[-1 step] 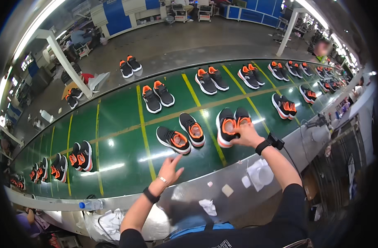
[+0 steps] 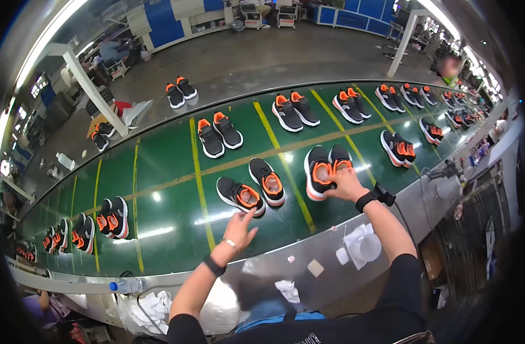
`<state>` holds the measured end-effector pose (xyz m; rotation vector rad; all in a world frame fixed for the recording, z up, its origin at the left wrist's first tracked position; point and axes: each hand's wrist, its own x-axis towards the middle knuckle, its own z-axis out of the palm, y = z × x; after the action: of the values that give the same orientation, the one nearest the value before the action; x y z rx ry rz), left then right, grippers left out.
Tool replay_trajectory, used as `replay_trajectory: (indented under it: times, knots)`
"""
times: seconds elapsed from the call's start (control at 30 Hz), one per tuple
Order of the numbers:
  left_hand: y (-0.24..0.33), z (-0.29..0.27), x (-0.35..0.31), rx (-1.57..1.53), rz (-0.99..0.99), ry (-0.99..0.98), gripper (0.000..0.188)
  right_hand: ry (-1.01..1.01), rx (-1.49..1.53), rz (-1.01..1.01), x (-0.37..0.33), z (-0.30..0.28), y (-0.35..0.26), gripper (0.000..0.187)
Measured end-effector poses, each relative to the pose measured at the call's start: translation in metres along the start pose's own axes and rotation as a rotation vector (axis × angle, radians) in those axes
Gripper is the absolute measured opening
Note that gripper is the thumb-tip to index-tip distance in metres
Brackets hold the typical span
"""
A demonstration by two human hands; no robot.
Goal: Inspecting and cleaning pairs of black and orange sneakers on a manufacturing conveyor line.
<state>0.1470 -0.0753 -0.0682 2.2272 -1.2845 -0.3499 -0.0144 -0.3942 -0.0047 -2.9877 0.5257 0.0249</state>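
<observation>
A pair of black sneakers with orange linings stands on the green conveyor belt (image 2: 176, 195) in front of me. My left hand (image 2: 239, 229) is open, its index fingertip at the heel of the left sneaker (image 2: 234, 190) and its thumb held apart. Close beside that one stands its mate (image 2: 262, 170), untouched. Farther right, my right hand (image 2: 347, 186) is closed at the heel opening of another black sneaker (image 2: 317, 157), thumb at its collar. The second sneaker of that pair (image 2: 339, 152) is partly hidden behind my fingers.
Along the belt's far lane run more pairs, such as one sneaker pair (image 2: 212, 143). Others (image 2: 118, 215) stand at the left. A metal ledge (image 2: 257, 281) borders the near side, bearing a white roll (image 2: 366, 246), a small beige block (image 2: 315, 268) and a blue-capped bottle (image 2: 126, 285).
My left hand has moved slightly up to the left sneaker's heel. My right hand and the sneaker in it have shifted a little to the right.
</observation>
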Motion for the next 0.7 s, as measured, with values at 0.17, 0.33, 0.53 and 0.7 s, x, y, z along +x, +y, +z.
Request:
replay_trajectory:
  times: [0.17, 0.33, 0.53, 0.7]
  knots:
    - [0.008, 0.047, 0.09, 0.314, -0.233, -0.207, 0.066, -0.306, 0.037, 0.329, 0.023, 0.071, 0.076, 0.045]
    - [-0.001, 0.073, 0.118, 0.456, -0.285, -0.376, 0.068, -0.093, -0.142, 0.253, 0.013, 0.081, 0.073, 0.055]
    - [-0.017, 0.017, 0.084, 0.231, -0.003, -0.113, 0.043, 0.142, 0.597, -0.122, -0.047, 0.009, -0.042, 0.027]
    - [-0.009, -0.046, -0.025, 0.216, 0.284, -0.175, 0.034, -0.13, 0.808, -0.078, -0.16, 0.062, -0.174, 0.029]
